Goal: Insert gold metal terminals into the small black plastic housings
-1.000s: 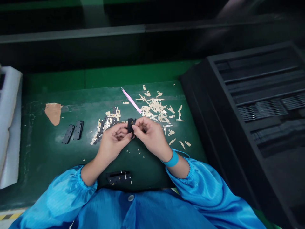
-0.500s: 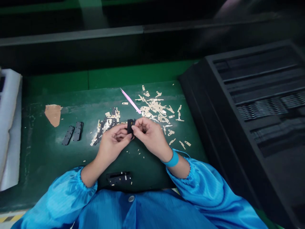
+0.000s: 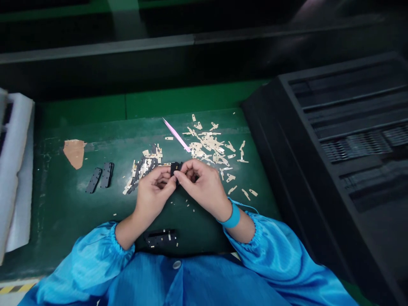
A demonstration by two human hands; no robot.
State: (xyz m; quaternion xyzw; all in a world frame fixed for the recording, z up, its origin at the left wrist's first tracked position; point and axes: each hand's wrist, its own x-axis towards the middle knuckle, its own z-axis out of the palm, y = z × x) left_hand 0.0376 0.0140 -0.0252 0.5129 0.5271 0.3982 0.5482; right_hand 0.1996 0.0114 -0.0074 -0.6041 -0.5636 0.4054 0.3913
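Note:
My left hand (image 3: 154,192) and my right hand (image 3: 204,185) meet over the green mat (image 3: 57,204), both pinching a small black part (image 3: 175,168) held between their fingertips. My right wrist wears a blue band (image 3: 231,217). A heap of black parts mixed with beige strips (image 3: 142,168) lies just left of my hands. Several loose beige strips (image 3: 212,144) are scattered behind and to the right. A pink pair of tweezers (image 3: 176,134) rests beyond my hands.
Two black flat parts (image 3: 100,177) lie at the left of the mat, near a bare brown patch (image 3: 75,152). Another black part (image 3: 162,239) sits close to my body. A large black tray (image 3: 344,140) fills the right side. White foam (image 3: 14,170) stands at the left edge.
My hands stay together on the small black part, the fingers shifting slightly. The camera view has drifted a little; nothing on the mat has moved.

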